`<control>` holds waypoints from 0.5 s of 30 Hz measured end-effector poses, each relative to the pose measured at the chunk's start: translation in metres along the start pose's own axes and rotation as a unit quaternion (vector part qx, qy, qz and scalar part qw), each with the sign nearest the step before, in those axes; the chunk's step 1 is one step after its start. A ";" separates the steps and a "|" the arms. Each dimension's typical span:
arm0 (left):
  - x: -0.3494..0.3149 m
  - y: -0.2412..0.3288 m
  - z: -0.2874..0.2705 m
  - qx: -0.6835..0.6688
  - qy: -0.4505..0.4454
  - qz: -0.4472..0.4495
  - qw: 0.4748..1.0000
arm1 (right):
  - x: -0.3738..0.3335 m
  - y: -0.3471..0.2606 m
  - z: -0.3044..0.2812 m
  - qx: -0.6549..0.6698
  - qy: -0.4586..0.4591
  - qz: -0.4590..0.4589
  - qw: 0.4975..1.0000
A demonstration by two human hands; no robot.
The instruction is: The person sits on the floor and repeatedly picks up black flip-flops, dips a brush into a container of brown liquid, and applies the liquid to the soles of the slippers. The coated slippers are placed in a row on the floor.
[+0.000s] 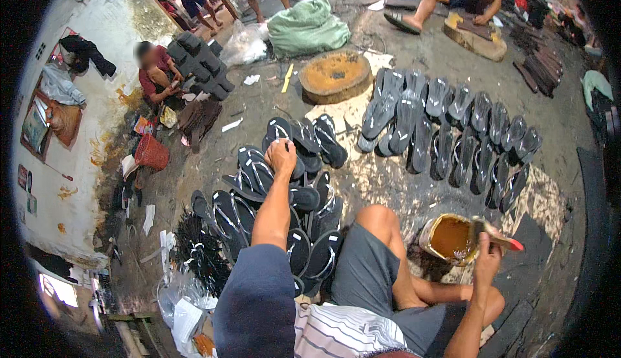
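My left hand (281,157) reaches into a pile of black flip-flops with pale-marked straps, its fingers closed around one flip-flop (279,127) at the top of the pile. Other flip-flops (255,167) lie beside and under my wrist, some overlapping. To the right, my right hand (488,259) grips a brush (506,241) with a red-tipped handle. The brush head is at the right rim of a round can (427,245) holding amber-brown liquid, next to my bent knee.
Rows of black flip-flops (463,141) lie ahead on the right. Beyond the pile are a round wooden block (336,77) and a green sack (308,28). A red basket (152,152) stands at left. Several people sit or stand farther off, one near grey stacked pieces (200,64).
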State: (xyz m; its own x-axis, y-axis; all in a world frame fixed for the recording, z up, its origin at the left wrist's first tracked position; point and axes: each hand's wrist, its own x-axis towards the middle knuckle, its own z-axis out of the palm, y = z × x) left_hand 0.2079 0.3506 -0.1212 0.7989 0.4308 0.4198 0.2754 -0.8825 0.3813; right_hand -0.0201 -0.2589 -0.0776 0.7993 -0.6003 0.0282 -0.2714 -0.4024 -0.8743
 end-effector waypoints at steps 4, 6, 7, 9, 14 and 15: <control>-0.012 0.076 -0.047 -0.266 0.056 0.060 0.960 | 0.006 0.030 0.028 -0.046 -0.155 -0.150 0.975; -0.068 0.144 -0.091 -0.340 -0.075 0.095 0.933 | 0.009 0.045 0.025 -0.229 -0.174 -0.231 0.929; -0.093 0.140 -0.099 -0.324 -0.033 0.250 0.912 | 0.008 0.047 0.028 -0.326 -0.212 -0.209 0.897; -0.157 0.141 -0.118 -0.303 -0.118 0.273 0.906 | 0.009 0.032 0.027 0.015 -0.155 -0.154 0.976; -0.243 0.143 -0.130 -0.218 -0.207 0.212 0.930 | 0.012 0.060 -0.030 0.065 -0.135 -0.119 0.982; -0.241 0.141 -0.133 -0.233 -0.233 0.201 0.923 | 0.015 0.053 -0.064 -0.305 -0.219 -0.208 0.903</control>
State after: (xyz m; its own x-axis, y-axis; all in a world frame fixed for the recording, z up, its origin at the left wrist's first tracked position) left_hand -0.0165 0.1475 -0.0594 0.9593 -0.1382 0.2462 -0.2667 -0.7299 0.6294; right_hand -0.0563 -0.3334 -0.0925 0.9993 -0.0319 -0.0172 -0.0361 -0.9161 -0.3993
